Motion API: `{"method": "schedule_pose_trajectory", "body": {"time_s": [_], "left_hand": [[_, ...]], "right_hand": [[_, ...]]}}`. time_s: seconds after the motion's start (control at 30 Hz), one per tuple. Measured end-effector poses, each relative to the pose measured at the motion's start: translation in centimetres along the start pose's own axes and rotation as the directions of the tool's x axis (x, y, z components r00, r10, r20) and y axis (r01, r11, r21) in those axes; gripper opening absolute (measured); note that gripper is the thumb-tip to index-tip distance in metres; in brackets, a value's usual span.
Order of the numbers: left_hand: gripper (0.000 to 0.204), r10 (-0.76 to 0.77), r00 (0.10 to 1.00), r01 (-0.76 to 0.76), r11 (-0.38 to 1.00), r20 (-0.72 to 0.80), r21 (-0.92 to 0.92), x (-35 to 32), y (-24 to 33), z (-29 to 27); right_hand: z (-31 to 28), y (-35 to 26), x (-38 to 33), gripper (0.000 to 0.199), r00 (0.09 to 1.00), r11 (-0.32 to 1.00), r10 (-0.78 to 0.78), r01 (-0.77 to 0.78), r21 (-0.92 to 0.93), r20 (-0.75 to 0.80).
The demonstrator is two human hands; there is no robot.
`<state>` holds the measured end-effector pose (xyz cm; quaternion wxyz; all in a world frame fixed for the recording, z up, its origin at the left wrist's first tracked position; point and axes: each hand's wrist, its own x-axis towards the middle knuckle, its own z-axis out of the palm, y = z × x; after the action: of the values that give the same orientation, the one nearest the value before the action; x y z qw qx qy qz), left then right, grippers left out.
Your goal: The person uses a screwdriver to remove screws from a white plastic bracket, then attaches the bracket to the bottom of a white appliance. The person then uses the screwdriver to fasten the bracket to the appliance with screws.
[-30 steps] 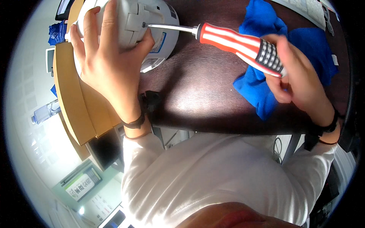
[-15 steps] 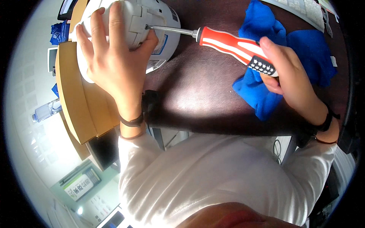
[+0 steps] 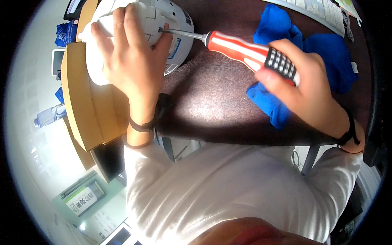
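Head view, right hand (image 3: pixel 304 87) grip on screwdriver (image 3: pixel 241 48), tip at white device (image 3: pixel 163 20)

Bright, even light from above; glare patch on dark desk (image 3: pixel 204 106), white shirt (image 3: pixel 228 192) overexposed. Heavy fisheye bend, black rim vignette. Edges soft, right hand (image 3: pixel 302 90) slightly blurred.

2 hands: left (image 3: pixel 128 67), right (image 3: pixel 304 92) | 1 screwdriver (image 3: pixel 241 47) | 1 white device (image 3: pixel 163 24) | 1 blue cloth (image 3: pixel 322 49) | 1 keyboard (image 3: pixel 322 10) | 1 box (image 3: pixel 87 108) | 1 bottle (image 3: pixel 49 116)
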<state>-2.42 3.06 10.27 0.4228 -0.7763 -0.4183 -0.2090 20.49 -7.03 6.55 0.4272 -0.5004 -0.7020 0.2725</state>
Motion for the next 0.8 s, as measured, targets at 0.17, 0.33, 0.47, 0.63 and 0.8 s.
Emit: {"method": "schedule_pose_trajectory", "body": {"time_s": [0.17, 0.33, 0.47, 0.63, 0.8], "left_hand": [[0.064, -0.049, 0.998, 0.051, 0.997, 0.044, -0.054, -0.4, -0.3, 0.0], [0.063, -0.007, 0.997, 0.017, 0.989, 0.072, -0.146, -0.2, -0.6, -0.8], [0.064, 0.084, 0.989, -0.064, 0.984, 0.12, -0.166, 0.2, -1.5, -2.2], [0.064, 0.122, 0.942, 0.0, 0.931, 0.312, -0.365, 3.7, -4.0, -3.8], [0.038, 0.172, 0.938, 0.041, 0.808, 0.302, -0.588, 4.6, -8.3, -0.2]], "right_hand": [[-0.2, -0.7, 0.2, 0.051, 0.583, 0.044, 0.542, -0.739, 0.672, 0.605], [-0.9, -0.4, 0.5, 0.052, 0.657, 0.27, 0.483, -0.74, 0.616, 0.579], [-0.4, -0.1, 0.6, 0.032, 0.97, 0.904, 0.196, -0.235, 0.356, 0.143], [-1.1, 0.0, 0.7, 0.031, 0.997, 0.998, -0.061, 0.063, 0.019, -0.055], [-1.5, 0.6, 1.2, 0.042, 0.936, 0.857, -0.35, 0.305, -0.414, -0.034]]}}
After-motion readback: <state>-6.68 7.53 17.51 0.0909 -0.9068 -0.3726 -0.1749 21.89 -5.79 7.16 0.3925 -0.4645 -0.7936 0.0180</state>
